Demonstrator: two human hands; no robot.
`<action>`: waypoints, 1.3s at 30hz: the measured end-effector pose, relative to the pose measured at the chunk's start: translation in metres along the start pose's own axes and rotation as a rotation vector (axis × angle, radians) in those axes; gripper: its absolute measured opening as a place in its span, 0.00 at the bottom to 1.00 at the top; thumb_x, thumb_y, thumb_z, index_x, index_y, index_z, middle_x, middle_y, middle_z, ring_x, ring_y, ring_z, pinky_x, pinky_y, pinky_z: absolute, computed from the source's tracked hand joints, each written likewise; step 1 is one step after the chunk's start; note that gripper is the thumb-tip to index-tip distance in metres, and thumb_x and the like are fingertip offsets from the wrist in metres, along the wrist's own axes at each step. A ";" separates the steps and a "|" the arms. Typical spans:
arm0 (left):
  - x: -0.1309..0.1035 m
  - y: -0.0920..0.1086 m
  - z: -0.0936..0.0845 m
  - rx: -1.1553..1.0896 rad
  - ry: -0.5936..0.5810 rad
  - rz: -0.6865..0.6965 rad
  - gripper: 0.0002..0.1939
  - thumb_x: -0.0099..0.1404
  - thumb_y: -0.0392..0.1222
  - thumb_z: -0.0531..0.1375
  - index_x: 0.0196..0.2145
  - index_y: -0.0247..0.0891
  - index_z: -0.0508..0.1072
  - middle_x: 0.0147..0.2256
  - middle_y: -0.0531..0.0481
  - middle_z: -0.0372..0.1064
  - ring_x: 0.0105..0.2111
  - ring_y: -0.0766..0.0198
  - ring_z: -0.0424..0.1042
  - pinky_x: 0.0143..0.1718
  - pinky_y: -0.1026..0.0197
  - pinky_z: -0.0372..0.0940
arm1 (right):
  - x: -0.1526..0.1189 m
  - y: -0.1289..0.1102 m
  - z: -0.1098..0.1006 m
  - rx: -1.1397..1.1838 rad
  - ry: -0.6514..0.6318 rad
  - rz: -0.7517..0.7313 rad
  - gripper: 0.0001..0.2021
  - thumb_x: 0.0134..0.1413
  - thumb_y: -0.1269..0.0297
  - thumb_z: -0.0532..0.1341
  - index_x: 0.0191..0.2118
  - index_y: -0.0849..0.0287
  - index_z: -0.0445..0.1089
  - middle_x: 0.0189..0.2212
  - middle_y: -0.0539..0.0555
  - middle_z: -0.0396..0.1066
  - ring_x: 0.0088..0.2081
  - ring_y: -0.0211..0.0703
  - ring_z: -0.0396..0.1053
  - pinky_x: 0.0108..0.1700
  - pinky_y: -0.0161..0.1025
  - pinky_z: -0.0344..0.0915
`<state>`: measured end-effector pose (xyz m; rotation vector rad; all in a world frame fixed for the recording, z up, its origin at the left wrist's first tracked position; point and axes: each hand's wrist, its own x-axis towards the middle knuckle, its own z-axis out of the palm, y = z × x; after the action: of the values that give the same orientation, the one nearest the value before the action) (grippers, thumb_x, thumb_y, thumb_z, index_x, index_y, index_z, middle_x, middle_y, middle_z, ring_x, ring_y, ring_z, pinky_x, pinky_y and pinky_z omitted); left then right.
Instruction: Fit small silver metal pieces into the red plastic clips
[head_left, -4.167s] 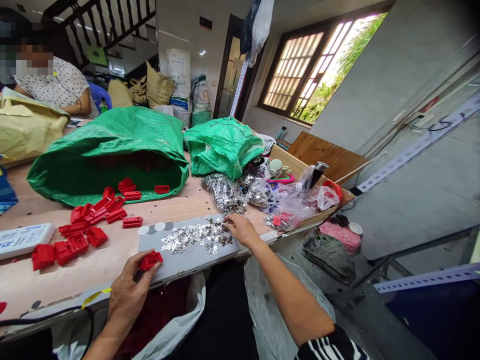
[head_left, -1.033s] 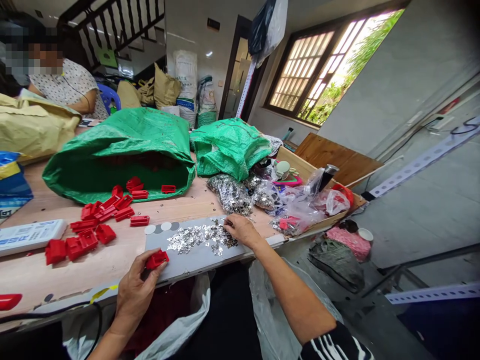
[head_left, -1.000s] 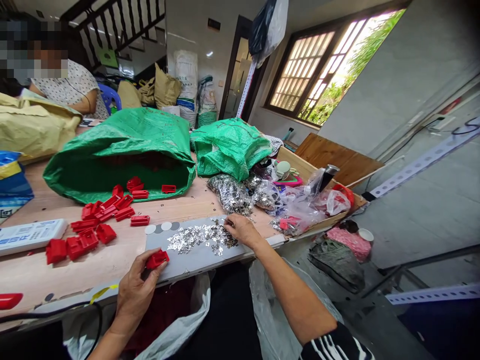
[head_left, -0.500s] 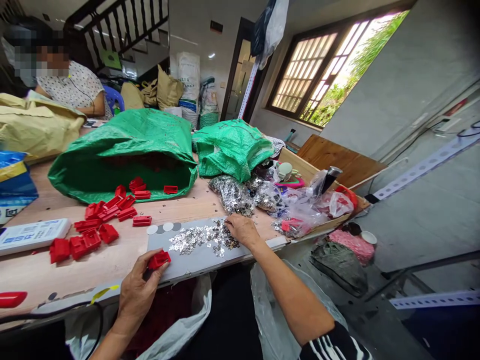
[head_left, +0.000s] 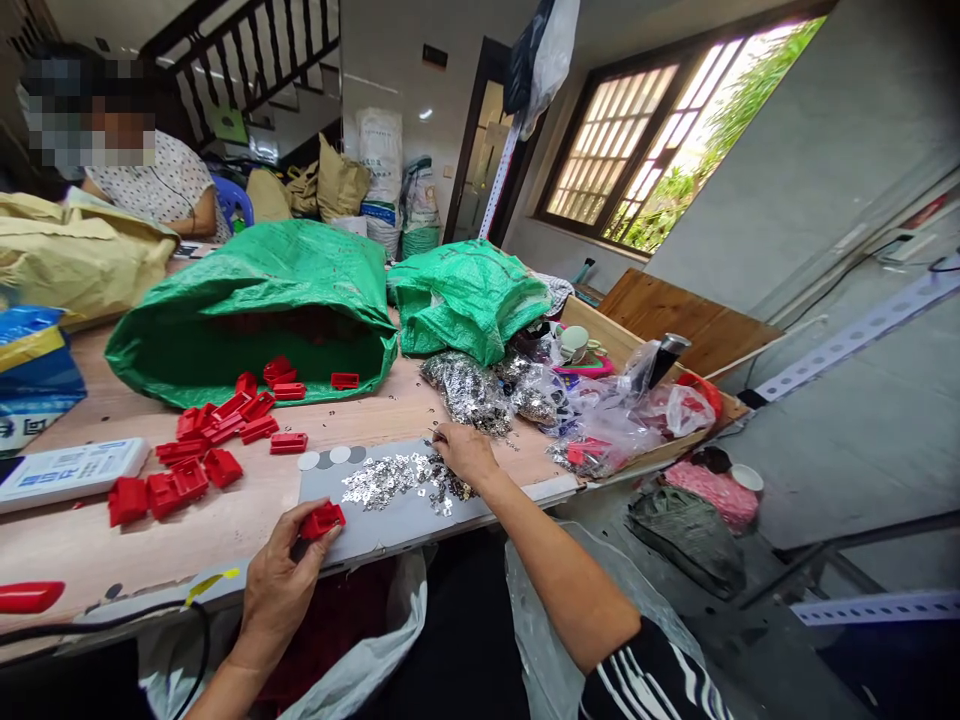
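Observation:
My left hand (head_left: 289,570) grips a red plastic housing (head_left: 324,520) between thumb and fingers, just over the front edge of a grey mat (head_left: 319,488). My right hand (head_left: 466,455) is closed in a pinch above the right end of a pile of small silvery metal pieces (head_left: 382,480) on that mat. A tiny thin thing shows at its fingertips, too small to name. Several loose red housings (head_left: 225,425) lie to the left, before the mouth of a green woven sack (head_left: 255,270). White and grey discs (head_left: 340,455) line the mat's back edge.
A second green sack (head_left: 469,290) and clear bags of metal pieces (head_left: 465,390) sit behind my right hand. A wooden tray (head_left: 660,455) with bags and a cup stands right. A white box (head_left: 71,472) lies left. Another person (head_left: 161,185) sits across the table.
My right hand has moved slightly left and away from me over the pile, still pinched. My left hand keeps hold of the red housing in about the same place. The view has shifted a little.

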<state>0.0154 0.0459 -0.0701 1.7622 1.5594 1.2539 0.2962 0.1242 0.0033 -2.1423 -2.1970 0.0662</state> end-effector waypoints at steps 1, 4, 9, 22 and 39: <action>0.000 0.000 0.000 0.000 -0.001 -0.002 0.20 0.59 0.55 0.60 0.46 0.45 0.70 0.44 0.49 0.74 0.43 0.55 0.74 0.45 0.55 0.68 | 0.000 0.000 0.000 0.006 -0.001 -0.010 0.08 0.59 0.62 0.57 0.41 0.51 0.71 0.40 0.51 0.74 0.42 0.41 0.71 0.39 0.33 0.60; -0.001 -0.001 0.000 -0.010 -0.004 -0.015 0.20 0.59 0.55 0.60 0.47 0.45 0.69 0.45 0.49 0.73 0.43 0.55 0.74 0.44 0.55 0.67 | 0.001 0.001 0.000 0.017 -0.001 -0.035 0.08 0.59 0.64 0.56 0.41 0.51 0.71 0.40 0.49 0.74 0.42 0.40 0.70 0.38 0.32 0.60; -0.001 -0.002 0.001 -0.035 -0.014 -0.013 0.20 0.59 0.54 0.60 0.47 0.45 0.68 0.44 0.50 0.73 0.43 0.56 0.74 0.45 0.55 0.67 | 0.002 0.001 0.000 0.012 0.006 -0.059 0.08 0.60 0.63 0.55 0.41 0.52 0.70 0.40 0.50 0.74 0.42 0.40 0.70 0.38 0.32 0.59; 0.001 0.002 0.001 -0.016 0.016 0.034 0.18 0.60 0.52 0.60 0.46 0.43 0.69 0.43 0.49 0.75 0.42 0.56 0.75 0.44 0.56 0.69 | -0.011 -0.009 -0.002 -0.055 0.042 -0.126 0.08 0.62 0.63 0.54 0.45 0.53 0.67 0.43 0.53 0.71 0.42 0.42 0.70 0.38 0.33 0.60; 0.000 0.006 -0.002 -0.001 0.001 0.010 0.18 0.60 0.52 0.60 0.46 0.43 0.70 0.43 0.48 0.74 0.43 0.56 0.74 0.44 0.55 0.68 | -0.031 0.027 -0.014 0.228 0.116 -0.065 0.08 0.60 0.65 0.55 0.41 0.56 0.71 0.40 0.52 0.74 0.42 0.40 0.70 0.42 0.33 0.60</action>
<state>0.0166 0.0443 -0.0640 1.7706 1.5525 1.2604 0.3247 0.0934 0.0142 -1.9036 -2.0812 0.1755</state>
